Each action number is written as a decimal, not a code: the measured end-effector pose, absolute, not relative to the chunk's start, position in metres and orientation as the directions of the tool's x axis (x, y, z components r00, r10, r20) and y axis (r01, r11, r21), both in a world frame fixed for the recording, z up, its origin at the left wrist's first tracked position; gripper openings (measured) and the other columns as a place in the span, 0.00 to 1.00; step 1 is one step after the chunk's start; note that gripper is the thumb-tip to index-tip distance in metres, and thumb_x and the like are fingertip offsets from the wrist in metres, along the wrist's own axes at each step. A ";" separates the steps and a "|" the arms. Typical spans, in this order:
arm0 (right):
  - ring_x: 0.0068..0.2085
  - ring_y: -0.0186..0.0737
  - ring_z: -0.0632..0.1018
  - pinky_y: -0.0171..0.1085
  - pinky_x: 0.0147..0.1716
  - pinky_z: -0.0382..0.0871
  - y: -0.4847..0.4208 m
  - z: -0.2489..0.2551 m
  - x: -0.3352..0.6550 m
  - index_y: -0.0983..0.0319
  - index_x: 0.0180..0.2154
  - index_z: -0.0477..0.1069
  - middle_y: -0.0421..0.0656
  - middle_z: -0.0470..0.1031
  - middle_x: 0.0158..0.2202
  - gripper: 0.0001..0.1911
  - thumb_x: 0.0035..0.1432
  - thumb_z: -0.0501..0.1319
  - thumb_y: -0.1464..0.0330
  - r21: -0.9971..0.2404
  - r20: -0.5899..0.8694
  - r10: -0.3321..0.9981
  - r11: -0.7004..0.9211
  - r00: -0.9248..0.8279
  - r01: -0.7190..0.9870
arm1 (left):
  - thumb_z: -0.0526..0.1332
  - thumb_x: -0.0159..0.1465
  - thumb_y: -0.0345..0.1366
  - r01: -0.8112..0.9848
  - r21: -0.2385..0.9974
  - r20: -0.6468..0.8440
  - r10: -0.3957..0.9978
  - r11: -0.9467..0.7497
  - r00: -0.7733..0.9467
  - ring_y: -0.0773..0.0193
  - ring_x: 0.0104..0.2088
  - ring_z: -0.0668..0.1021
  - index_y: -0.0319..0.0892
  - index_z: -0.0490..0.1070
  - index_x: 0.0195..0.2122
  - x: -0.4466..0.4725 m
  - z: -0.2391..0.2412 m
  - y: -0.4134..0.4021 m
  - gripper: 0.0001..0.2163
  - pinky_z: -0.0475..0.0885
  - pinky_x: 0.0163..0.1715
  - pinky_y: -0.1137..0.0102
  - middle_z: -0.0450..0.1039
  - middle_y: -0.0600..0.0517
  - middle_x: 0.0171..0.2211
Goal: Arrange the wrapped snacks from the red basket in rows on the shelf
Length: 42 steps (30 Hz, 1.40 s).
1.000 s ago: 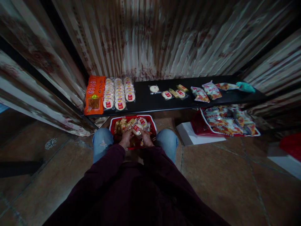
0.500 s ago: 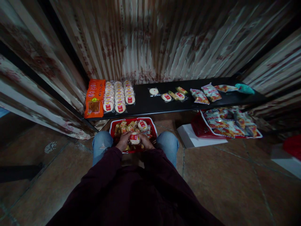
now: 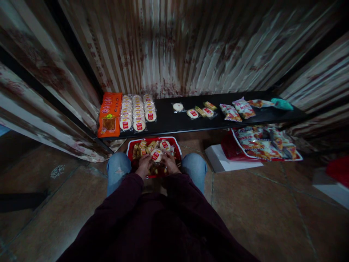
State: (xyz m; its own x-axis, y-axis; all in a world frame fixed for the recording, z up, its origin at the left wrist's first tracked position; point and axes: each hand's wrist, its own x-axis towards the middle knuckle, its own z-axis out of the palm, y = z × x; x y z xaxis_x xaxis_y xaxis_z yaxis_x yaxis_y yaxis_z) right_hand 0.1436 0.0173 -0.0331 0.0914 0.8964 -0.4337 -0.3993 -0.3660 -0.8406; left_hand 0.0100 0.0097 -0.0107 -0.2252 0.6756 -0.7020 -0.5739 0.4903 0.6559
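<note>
Between my two hands is a round white rice cracker in a clear wrapper [image 3: 156,155], its red label facing up. My left hand [image 3: 144,164] grips its left edge and my right hand [image 3: 171,163] its right edge. Both are just above a red basket [image 3: 178,143] with a white rim, set between my knees. In the basket lie gold-wrapped snacks [image 3: 142,147] and another round wrapped cracker [image 3: 165,145]. The lower part of the basket's contents is partly hidden by my hands.
A black shelf [image 3: 166,123] runs ahead, bearing an orange packet [image 3: 109,114], rows of wrapped crackers [image 3: 138,112], a few loose snacks and chip-like bags [image 3: 230,112]. A second red basket [image 3: 230,147], full of bags, tilts on a white box [image 3: 218,156] at right.
The wrapped cracker has risen slightly away from me, and its label has tilted. Both hands still hold it, with the fingers a little shifted.
</note>
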 end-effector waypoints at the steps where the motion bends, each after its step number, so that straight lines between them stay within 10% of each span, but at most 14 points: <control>1: 0.31 0.34 0.76 0.32 0.27 0.70 0.018 -0.035 0.142 0.59 0.41 0.74 0.38 0.78 0.32 0.25 0.36 0.70 0.62 -0.848 -0.413 0.903 -0.335 0.116 -0.410 | 0.69 0.52 0.28 -0.577 0.648 -0.703 0.681 0.497 -0.202 0.70 0.25 0.77 0.40 0.70 0.35 0.010 -0.010 0.009 0.11 0.73 0.30 0.74 0.74 0.54 0.25; 42: 0.34 0.39 0.78 0.38 0.35 0.73 0.018 -0.028 0.141 0.59 0.36 0.77 0.41 0.79 0.33 0.24 0.34 0.73 0.58 -0.844 -0.355 0.927 -0.262 0.122 -0.467 | 0.70 0.49 0.33 -0.538 0.717 -0.617 0.763 0.444 -0.193 0.71 0.23 0.76 0.40 0.67 0.31 0.013 -0.008 0.008 0.12 0.68 0.27 0.75 0.73 0.55 0.24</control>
